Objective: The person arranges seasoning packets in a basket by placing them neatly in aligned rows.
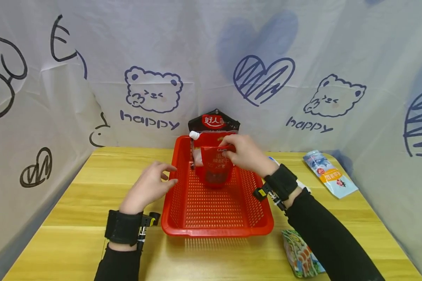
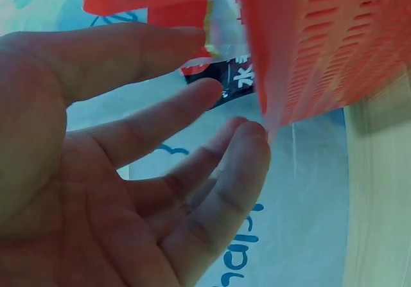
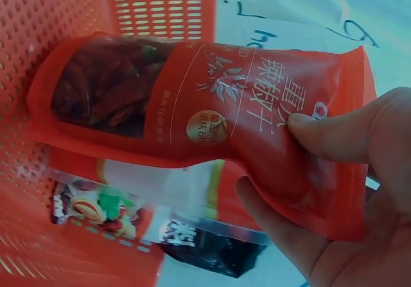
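Note:
My right hand (image 1: pixel 246 153) pinches the top of a red bag of dried chilies (image 3: pixel 212 107) between thumb and fingers. The bag hangs upright inside the red plastic basket (image 1: pixel 218 231), toward its far end; dark chilies show through its window in the right wrist view. Behind it stand a red pouch with a white cap (image 1: pixel 194 135) and a black packet (image 1: pixel 216 120) with a red label. At the basket's left wall is my left hand (image 1: pixel 151 183), fingers loosely bent and holding nothing. In the left wrist view its fingertips (image 2: pixel 250 136) come close to the basket rim; contact is unclear.
A light blue pouch (image 1: pixel 330 173) with an orange band lies at the table's right rear. Nearer me, a colourful packet (image 1: pixel 300 253) lies partly under my right sleeve. Another item (image 1: pixel 273 160) is mostly hidden behind my right wrist. A white curtain with drawings (image 1: pixel 211 50) hangs behind the table.

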`<action>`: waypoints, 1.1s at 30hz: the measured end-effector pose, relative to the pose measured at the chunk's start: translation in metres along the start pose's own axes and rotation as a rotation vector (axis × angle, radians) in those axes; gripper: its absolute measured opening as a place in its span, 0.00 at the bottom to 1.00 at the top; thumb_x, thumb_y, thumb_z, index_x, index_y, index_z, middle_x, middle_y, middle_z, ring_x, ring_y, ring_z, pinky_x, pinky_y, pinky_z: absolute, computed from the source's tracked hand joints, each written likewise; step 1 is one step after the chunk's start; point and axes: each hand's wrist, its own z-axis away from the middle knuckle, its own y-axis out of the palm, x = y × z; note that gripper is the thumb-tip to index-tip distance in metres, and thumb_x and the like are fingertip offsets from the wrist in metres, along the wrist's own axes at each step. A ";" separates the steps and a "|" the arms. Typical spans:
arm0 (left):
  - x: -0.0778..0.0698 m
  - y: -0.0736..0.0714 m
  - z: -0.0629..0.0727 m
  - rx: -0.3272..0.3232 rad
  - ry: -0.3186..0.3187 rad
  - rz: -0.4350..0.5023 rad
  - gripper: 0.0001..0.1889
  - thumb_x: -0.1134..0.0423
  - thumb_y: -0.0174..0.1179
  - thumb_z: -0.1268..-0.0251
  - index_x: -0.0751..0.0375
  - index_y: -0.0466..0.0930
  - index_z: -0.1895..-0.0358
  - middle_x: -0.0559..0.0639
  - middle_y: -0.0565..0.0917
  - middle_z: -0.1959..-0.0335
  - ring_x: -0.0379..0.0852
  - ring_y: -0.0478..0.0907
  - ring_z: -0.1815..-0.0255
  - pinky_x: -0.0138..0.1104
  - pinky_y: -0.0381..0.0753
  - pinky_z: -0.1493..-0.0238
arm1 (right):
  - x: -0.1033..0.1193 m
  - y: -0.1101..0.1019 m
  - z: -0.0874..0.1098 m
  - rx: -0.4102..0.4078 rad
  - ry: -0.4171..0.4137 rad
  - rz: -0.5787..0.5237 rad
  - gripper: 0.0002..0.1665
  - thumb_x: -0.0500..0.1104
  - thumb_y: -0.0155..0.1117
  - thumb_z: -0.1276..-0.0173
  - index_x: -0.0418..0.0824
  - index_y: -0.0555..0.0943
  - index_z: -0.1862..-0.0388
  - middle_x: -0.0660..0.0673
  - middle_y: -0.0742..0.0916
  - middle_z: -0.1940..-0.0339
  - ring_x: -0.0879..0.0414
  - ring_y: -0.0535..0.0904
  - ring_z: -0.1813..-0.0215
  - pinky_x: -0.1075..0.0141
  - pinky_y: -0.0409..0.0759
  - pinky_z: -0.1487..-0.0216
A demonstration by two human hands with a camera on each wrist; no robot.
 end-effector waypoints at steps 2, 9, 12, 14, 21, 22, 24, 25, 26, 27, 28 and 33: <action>-0.001 0.003 -0.001 0.009 -0.005 -0.007 0.19 0.67 0.66 0.31 0.71 0.81 0.41 0.68 0.77 0.43 0.62 0.81 0.48 0.47 0.89 0.56 | -0.003 0.004 -0.002 0.016 -0.001 0.000 0.07 0.32 0.68 0.29 0.38 0.87 0.55 0.41 0.89 0.55 0.47 0.82 0.56 0.53 0.86 0.47; -0.004 0.009 -0.002 0.009 -0.009 -0.028 0.17 0.71 0.66 0.33 0.74 0.83 0.44 0.70 0.76 0.38 0.63 0.80 0.46 0.50 0.88 0.52 | -0.012 0.009 -0.005 0.028 0.045 -0.011 0.09 0.33 0.69 0.29 0.38 0.87 0.51 0.41 0.89 0.52 0.46 0.82 0.53 0.52 0.85 0.44; -0.005 0.009 -0.002 0.014 0.000 -0.022 0.16 0.73 0.66 0.34 0.76 0.83 0.44 0.69 0.76 0.38 0.64 0.79 0.44 0.51 0.87 0.50 | -0.015 0.008 -0.005 0.007 0.061 0.002 0.13 0.35 0.71 0.30 0.38 0.88 0.47 0.40 0.89 0.48 0.45 0.83 0.49 0.51 0.84 0.41; -0.004 0.009 -0.003 0.014 0.004 -0.022 0.17 0.73 0.66 0.34 0.76 0.83 0.44 0.69 0.76 0.38 0.64 0.79 0.44 0.51 0.87 0.49 | -0.016 0.007 -0.005 0.000 0.067 0.015 0.16 0.36 0.72 0.31 0.38 0.88 0.44 0.40 0.89 0.46 0.45 0.83 0.46 0.50 0.83 0.39; 0.000 0.007 -0.001 0.021 -0.012 -0.017 0.18 0.73 0.66 0.35 0.76 0.82 0.43 0.69 0.75 0.37 0.65 0.80 0.43 0.51 0.87 0.50 | -0.013 0.005 0.001 -0.007 0.063 0.036 0.27 0.39 0.75 0.32 0.41 0.83 0.34 0.40 0.86 0.38 0.43 0.80 0.37 0.46 0.79 0.33; 0.001 0.006 -0.001 0.022 -0.017 -0.018 0.18 0.72 0.66 0.34 0.76 0.82 0.43 0.69 0.75 0.36 0.65 0.79 0.43 0.51 0.87 0.50 | -0.012 0.004 0.003 -0.017 0.060 0.025 0.28 0.39 0.74 0.32 0.41 0.82 0.33 0.40 0.85 0.37 0.43 0.79 0.36 0.46 0.78 0.32; 0.002 0.005 -0.001 0.027 -0.021 -0.017 0.18 0.72 0.66 0.34 0.76 0.82 0.43 0.69 0.74 0.36 0.65 0.79 0.43 0.51 0.87 0.50 | -0.013 -0.001 0.008 -0.047 0.060 -0.005 0.28 0.39 0.74 0.31 0.41 0.81 0.32 0.40 0.84 0.36 0.42 0.78 0.35 0.45 0.77 0.32; 0.002 0.005 -0.001 0.030 -0.021 -0.016 0.18 0.72 0.66 0.34 0.76 0.82 0.42 0.70 0.74 0.36 0.65 0.79 0.43 0.51 0.87 0.50 | -0.013 -0.004 0.012 -0.070 0.055 -0.021 0.28 0.39 0.73 0.31 0.40 0.81 0.32 0.39 0.84 0.36 0.42 0.79 0.35 0.45 0.78 0.33; 0.002 0.005 -0.001 0.033 -0.021 -0.012 0.18 0.72 0.66 0.34 0.76 0.82 0.42 0.70 0.74 0.36 0.65 0.79 0.43 0.51 0.87 0.50 | -0.014 -0.008 0.016 -0.096 0.045 -0.037 0.27 0.39 0.72 0.30 0.39 0.81 0.32 0.39 0.84 0.36 0.42 0.79 0.36 0.45 0.79 0.34; 0.002 0.005 -0.001 0.035 -0.027 -0.007 0.18 0.72 0.66 0.34 0.75 0.82 0.42 0.70 0.74 0.36 0.65 0.79 0.43 0.51 0.87 0.50 | -0.016 -0.011 0.020 -0.123 0.035 -0.053 0.27 0.39 0.72 0.29 0.38 0.80 0.33 0.38 0.84 0.36 0.42 0.79 0.37 0.45 0.80 0.36; 0.003 0.004 -0.002 0.038 -0.027 -0.003 0.18 0.72 0.65 0.34 0.76 0.81 0.42 0.70 0.74 0.35 0.66 0.79 0.42 0.52 0.87 0.49 | -0.017 -0.015 0.025 -0.148 0.029 -0.072 0.26 0.39 0.71 0.29 0.37 0.80 0.33 0.37 0.84 0.37 0.42 0.80 0.38 0.45 0.81 0.37; 0.004 0.003 -0.003 0.047 -0.033 0.006 0.19 0.72 0.66 0.34 0.74 0.82 0.41 0.70 0.73 0.35 0.66 0.80 0.42 0.53 0.86 0.48 | -0.032 -0.033 0.047 -0.240 0.046 -0.115 0.27 0.39 0.67 0.25 0.36 0.77 0.30 0.36 0.84 0.37 0.42 0.80 0.37 0.44 0.82 0.40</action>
